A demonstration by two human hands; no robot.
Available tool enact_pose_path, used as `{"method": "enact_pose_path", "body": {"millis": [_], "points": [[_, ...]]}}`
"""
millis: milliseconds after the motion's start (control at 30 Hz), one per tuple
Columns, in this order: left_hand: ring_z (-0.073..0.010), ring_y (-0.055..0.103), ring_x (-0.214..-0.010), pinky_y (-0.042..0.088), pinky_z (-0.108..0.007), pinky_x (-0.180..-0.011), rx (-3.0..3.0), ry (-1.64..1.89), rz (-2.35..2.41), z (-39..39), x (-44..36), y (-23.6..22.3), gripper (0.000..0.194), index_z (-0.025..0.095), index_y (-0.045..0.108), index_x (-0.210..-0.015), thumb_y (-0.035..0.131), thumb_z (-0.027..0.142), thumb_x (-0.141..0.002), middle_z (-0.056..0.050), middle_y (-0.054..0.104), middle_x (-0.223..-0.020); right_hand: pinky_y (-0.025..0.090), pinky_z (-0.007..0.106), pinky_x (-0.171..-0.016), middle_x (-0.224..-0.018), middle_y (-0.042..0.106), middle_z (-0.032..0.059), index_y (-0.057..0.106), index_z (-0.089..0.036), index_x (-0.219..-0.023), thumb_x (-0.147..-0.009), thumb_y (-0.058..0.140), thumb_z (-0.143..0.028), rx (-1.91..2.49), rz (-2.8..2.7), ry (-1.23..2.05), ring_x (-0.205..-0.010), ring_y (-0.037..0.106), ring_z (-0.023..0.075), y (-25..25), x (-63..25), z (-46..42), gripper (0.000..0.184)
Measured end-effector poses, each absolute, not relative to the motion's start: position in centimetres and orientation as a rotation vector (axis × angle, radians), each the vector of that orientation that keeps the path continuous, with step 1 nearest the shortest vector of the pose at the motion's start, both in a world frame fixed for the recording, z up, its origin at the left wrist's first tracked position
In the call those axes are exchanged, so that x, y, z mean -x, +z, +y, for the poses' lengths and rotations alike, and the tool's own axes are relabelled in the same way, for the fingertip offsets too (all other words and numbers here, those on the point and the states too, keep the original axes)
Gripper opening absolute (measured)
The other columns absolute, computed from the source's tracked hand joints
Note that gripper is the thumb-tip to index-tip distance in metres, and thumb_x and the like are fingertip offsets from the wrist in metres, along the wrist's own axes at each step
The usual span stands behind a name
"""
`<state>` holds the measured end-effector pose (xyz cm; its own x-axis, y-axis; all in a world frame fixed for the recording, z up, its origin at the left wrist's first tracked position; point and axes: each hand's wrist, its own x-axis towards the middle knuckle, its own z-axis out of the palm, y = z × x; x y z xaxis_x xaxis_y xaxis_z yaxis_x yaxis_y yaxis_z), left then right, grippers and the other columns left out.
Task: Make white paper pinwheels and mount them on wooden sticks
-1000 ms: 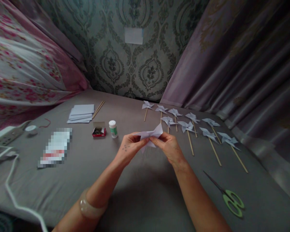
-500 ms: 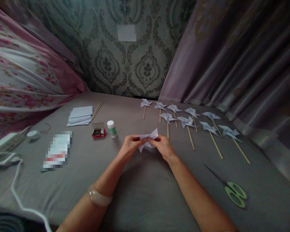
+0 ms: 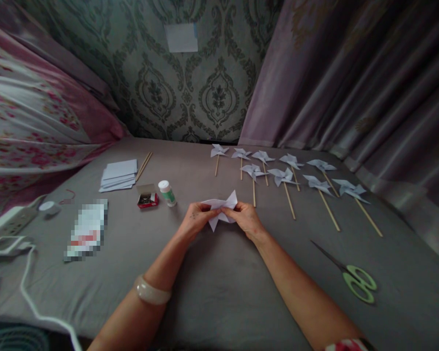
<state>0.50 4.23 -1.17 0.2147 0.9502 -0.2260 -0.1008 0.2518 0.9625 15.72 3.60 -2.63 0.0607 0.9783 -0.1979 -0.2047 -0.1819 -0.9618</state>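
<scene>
Between my two hands is a white paper pinwheel (image 3: 225, 216), its folded points sticking up and down past my fingers. My left hand (image 3: 198, 218) pinches it from the left and my right hand (image 3: 246, 219) from the right, with both thumbs meeting near its centre. No stick shows on this pinwheel; its back is hidden. Left of my hands stand a white glue bottle (image 3: 167, 193) with a green label and an open red box (image 3: 148, 197) of small metal pieces. Scissors (image 3: 358, 282) with green handles lie to the right of my right forearm.
Several finished pinwheels on sticks (image 3: 286, 178) lie in two rows at the back right. A stack of white paper (image 3: 119, 174) and wooden sticks (image 3: 144, 166) rest at the back left. At the left edge are a power strip (image 3: 10, 222), a white cable (image 3: 31, 297) and a blurred packet (image 3: 88, 230).
The view has shifted slightly. Both hands still hold the paper pinwheel in nearly the same place, with thumbs close to its centre.
</scene>
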Motion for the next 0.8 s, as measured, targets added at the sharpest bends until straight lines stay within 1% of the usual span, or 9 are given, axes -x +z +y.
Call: {"method": "enact_pose_path", "body": {"millis": [167, 267, 400, 600, 800], "points": [[-0.0134, 0.055, -0.053, 0.039, -0.023, -0.050, -1.075, 0.905, 1.135, 4.14, -0.32, -1.19, 0.038, 0.009, 0.075, -0.072, 0.082, 0.040, -0.052, -0.006, 0.069, -0.065, 0.049, 0.029, -0.063, -0.069, 0.073, 0.0029, 0.073, -0.016, -0.068, -0.042, 0.085, -0.037, 1.255, -0.907, 1.385, -0.059, 0.062, 0.0149, -2.64, -15.75, 3.53, 0.036], [-0.0137, 0.055, -0.054, 0.039, -0.023, -0.050, -1.075, 0.903, 1.132, 4.08, -0.32, -1.16, 0.038, 0.009, 0.074, -0.070, 0.082, 0.041, -0.051, -0.006, 0.068, -0.065, 0.048, 0.028, -0.062, -0.067, 0.072, 0.0028, 0.073, -0.015, -0.068, -0.043, 0.085, -0.038, 1.259, -0.914, 1.388, -0.058, 0.062, 0.0150, -2.50, -15.75, 3.44, 0.036], [-0.0130, 0.055, -0.056, 0.040, -0.022, -0.052, -1.088, 0.920, 1.115, 4.06, -0.36, -1.16, 0.037, 0.010, 0.075, -0.071, 0.082, 0.040, -0.052, -0.005, 0.069, -0.066, 0.048, 0.028, -0.061, -0.065, 0.072, 0.0022, 0.073, -0.016, -0.067, -0.042, 0.084, -0.038, 1.253, -0.903, 1.401, -0.057, 0.061, 0.0143, -2.32, -15.76, 3.40, 0.035], [-0.0136, 0.055, -0.057, 0.040, -0.023, -0.053, -1.123, 0.920, 1.128, 4.15, -0.30, -1.24, 0.036, 0.009, 0.076, -0.073, 0.081, 0.039, -0.054, -0.005, 0.069, -0.067, 0.046, 0.027, -0.057, -0.064, 0.071, 0.0029, 0.072, -0.015, -0.064, -0.042, 0.085, -0.038, 1.291, -0.903, 1.379, -0.055, 0.060, 0.0136, -2.72, -15.81, 3.51, 0.035], [-0.0150, 0.058, -0.057, 0.042, -0.024, -0.054, -1.084, 0.917, 1.093, 4.09, -0.38, -1.22, 0.038, 0.011, 0.076, -0.077, 0.083, 0.038, -0.052, -0.006, 0.070, -0.069, 0.048, 0.028, -0.059, -0.067, 0.072, 0.0037, 0.073, -0.016, -0.066, -0.043, 0.084, -0.041, 1.273, -0.899, 1.362, -0.056, 0.061, 0.0145, -2.95, -15.73, 3.44, 0.036]]}}
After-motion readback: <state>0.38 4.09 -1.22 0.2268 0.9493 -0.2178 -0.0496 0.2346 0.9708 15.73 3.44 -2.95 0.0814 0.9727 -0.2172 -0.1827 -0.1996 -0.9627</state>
